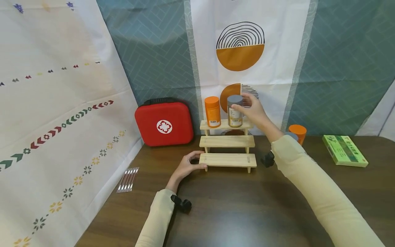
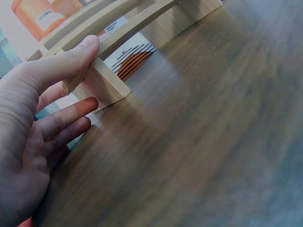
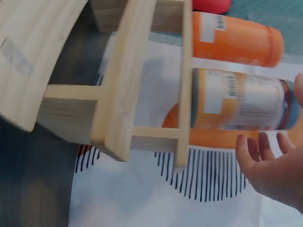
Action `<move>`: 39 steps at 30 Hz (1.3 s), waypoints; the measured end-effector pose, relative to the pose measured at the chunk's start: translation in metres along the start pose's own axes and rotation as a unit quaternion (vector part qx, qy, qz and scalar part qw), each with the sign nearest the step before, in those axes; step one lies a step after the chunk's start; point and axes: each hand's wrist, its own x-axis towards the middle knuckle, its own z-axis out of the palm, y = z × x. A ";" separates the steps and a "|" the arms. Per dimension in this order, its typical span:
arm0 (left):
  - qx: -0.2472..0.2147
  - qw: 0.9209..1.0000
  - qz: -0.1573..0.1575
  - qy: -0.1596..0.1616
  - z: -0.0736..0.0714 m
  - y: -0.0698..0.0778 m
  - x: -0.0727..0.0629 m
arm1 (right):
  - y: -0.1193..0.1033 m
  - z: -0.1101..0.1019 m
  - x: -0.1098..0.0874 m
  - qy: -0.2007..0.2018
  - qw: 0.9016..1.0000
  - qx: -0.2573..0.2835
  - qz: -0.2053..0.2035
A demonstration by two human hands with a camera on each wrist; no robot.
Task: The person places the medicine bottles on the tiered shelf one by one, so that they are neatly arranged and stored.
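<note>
A three-tier wooden step rack [image 1: 227, 160] stands on the table. My left hand [image 1: 187, 165] grips the left end of its lowest step, thumb [image 2: 87, 47] over the board and other fingers beside and below it. On the top step stands a supplement bottle [image 1: 235, 115] with a grey lid and yellow-and-white label. My right hand [image 1: 254, 110] holds that bottle near its lid, thumb in front; in the right wrist view the lower fingers [image 3: 251, 151] are slightly off its side. An orange bottle [image 1: 213, 112] stands left of it on the same step.
A red first-aid case [image 1: 164, 124] stands left of the rack. A pack of cotton swabs [image 1: 128, 180] lies front left. Behind my right forearm are an orange-lidded bottle [image 1: 297, 130] and a grey lid [image 1: 291, 135]. A green-yellow box [image 1: 345, 151] lies far right.
</note>
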 end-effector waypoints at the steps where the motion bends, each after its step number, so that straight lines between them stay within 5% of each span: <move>1: 0.000 1.000 0.001 -0.001 0.000 0.000 0.000 | -0.001 -0.003 -0.002 0.000 1.000 0.006 0.003; 11: 0.000 1.000 -0.005 0.000 -0.002 0.001 -0.001 | -0.013 -0.035 -0.031 0.023 0.998 0.066 -0.005; 32: -0.010 1.000 -0.011 -0.012 -0.002 -0.002 0.001 | 0.026 -0.081 -0.105 0.086 0.996 0.007 0.003; 39: -0.010 1.000 -0.001 -0.004 -0.001 -0.002 0.002 | 0.038 -0.094 -0.105 0.066 0.990 0.121 -0.021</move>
